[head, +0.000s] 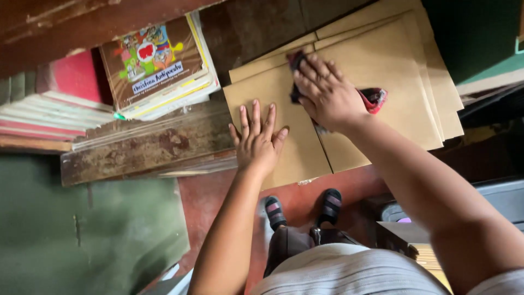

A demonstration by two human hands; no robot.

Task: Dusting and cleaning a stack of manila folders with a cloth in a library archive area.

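left hand [257, 141]: flat, fingers spread, palm pressed down on the front envelope [273, 101], gripping nothing.
right hand [326, 93]: lies open over a dark cloth [375, 99], pressing it to the envelopes; fingers reach toward the far edge, not curled round it.
cloth: bunched under the right palm, a red-trimmed end poking out on the right, a dark corner showing by the fingertips.
envelopes: brown, a fanned stack overlapping on the shelf [147, 147]; the front one's near edge hangs just past the shelf lip.
books [158, 65]: stack with a cartoon cover, just beside the envelopes' left edge, a narrow strip of worn wood between.
more books [49, 109]: red and white spines, far left, well apart from the hands.
open room: bare wood left of the left hand; to the right the envelopes run up near a dark green edge.
below: sandalled feet [303, 207] on red floor [207, 202], under the shelf lip.
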